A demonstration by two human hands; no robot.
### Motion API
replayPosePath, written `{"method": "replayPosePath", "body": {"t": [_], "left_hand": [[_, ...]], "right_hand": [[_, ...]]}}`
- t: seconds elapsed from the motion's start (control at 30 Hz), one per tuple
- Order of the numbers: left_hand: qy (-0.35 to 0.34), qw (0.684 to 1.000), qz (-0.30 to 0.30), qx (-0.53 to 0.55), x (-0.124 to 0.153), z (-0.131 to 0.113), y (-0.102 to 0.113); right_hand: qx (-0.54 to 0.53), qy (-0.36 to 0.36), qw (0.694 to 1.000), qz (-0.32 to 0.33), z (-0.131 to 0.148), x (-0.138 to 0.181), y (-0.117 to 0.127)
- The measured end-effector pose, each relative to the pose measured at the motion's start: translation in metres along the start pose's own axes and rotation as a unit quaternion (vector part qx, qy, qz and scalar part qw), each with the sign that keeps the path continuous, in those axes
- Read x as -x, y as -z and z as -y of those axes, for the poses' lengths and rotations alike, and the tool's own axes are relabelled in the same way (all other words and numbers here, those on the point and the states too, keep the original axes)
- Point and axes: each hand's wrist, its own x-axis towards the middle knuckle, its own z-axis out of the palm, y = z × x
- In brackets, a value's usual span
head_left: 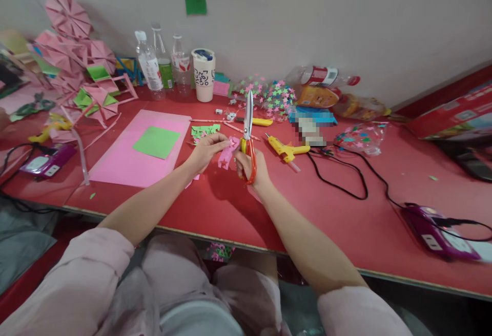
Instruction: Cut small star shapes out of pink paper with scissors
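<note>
My left hand [205, 150] pinches a small folded piece of pink paper [228, 152] just above the red table [215, 208]. My right hand [251, 166] grips the orange handles of a pair of scissors [248, 131], whose blades point up and away, closed or nearly so, beside the pink paper. Both hands meet over the middle of the table. Green cut scraps [203, 131] lie just beyond my left hand.
A pink sheet [126, 162] carrying a green square [157, 142] lies to the left. A yellow glue gun [286, 148] and its black cable sit to the right. Bottles, a cup [203, 75], paper stars [274, 95] and pink folded fans [69, 44] line the back wall. Purple devices [438, 231] sit at both table ends.
</note>
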Motion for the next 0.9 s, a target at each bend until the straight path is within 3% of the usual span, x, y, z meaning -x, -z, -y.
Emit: {"method": "replayPosePath", "body": {"t": [0.13, 0.2, 0.33, 0.43, 0.5, 0.6, 0.7, 0.8, 0.9], "left_hand": [[-0.075, 0.982, 0.033, -0.168, -0.008, -0.002, 0.011], [-0.124, 0.935, 0.078, -0.322, -0.012, 0.000, 0.013], [-0.132, 0.802, 0.202, -0.546, -0.014, 0.011, 0.004], [-0.131, 0.727, 0.228, -0.634, -0.012, 0.019, -0.008], [-0.129, 0.706, 0.218, -0.661, -0.012, 0.021, -0.011], [-0.113, 0.735, 0.173, -0.646, -0.013, 0.016, -0.007], [-0.087, 0.838, 0.102, -0.529, -0.013, 0.004, 0.004], [0.006, 0.953, 0.050, -0.300, -0.007, -0.010, 0.011], [0.038, 0.985, 0.061, -0.158, 0.001, -0.015, 0.009]], "right_hand": [[-0.011, 0.014, 0.997, -0.069, 0.000, -0.007, 0.007], [-0.052, 0.018, 0.994, -0.096, -0.001, -0.012, 0.011], [-0.106, 0.034, 0.987, -0.118, -0.002, -0.018, 0.016], [-0.100, 0.042, 0.988, -0.108, -0.003, -0.018, 0.016], [-0.090, 0.043, 0.990, -0.096, -0.003, -0.016, 0.016], [-0.082, 0.043, 0.992, -0.089, -0.001, -0.012, 0.014], [-0.073, 0.041, 0.994, -0.074, 0.002, -0.009, 0.013], [-0.054, 0.036, 0.997, -0.050, 0.001, -0.008, 0.011], [-0.018, 0.030, 0.999, -0.033, -0.002, -0.008, 0.009]]}}
